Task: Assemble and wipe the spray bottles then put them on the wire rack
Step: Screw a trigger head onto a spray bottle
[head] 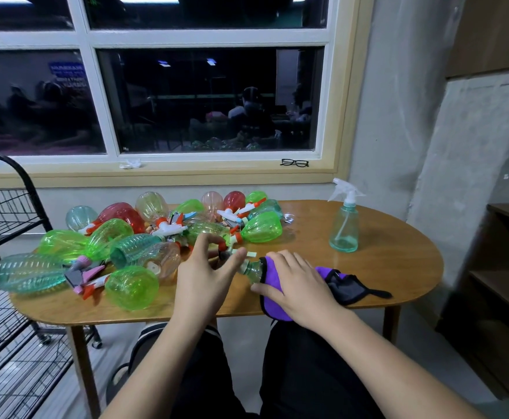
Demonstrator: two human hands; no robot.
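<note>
1. Far left: one wire rack (pixel 11 225), beside the desk (pixel 383 261), with no bottle visible on its shelves.
2. Left half of the desk: one pile of loose bottles (pixel 135 249), about sixteen. Roughly seven green, four teal, three pale pink and two red, but hard to count exactly because of overlap. Round, lying on their sides, some close to the near left edge. Could roll to the floor if bumped by a forearm.
3. Centre: left grip (pixel 205 273), wide open, fingers spread, thumb tip at the spray head (pixel 247 254), clasping nothing plainly. Could leave the head crooked or loose if not turned fully.
4. Right of centre: right grip (pixel 298 285), closed over one purple cloth (pixel 270 306) that is wrapped round one lying bottle (pixel 251 272), near the desk's near edge. Could slide out of the cloth under a hard twist.
5. Far right: one clear standing bottle (pixel 344 228), well apart. Tall and light, easy to tip if brushed.
</note>
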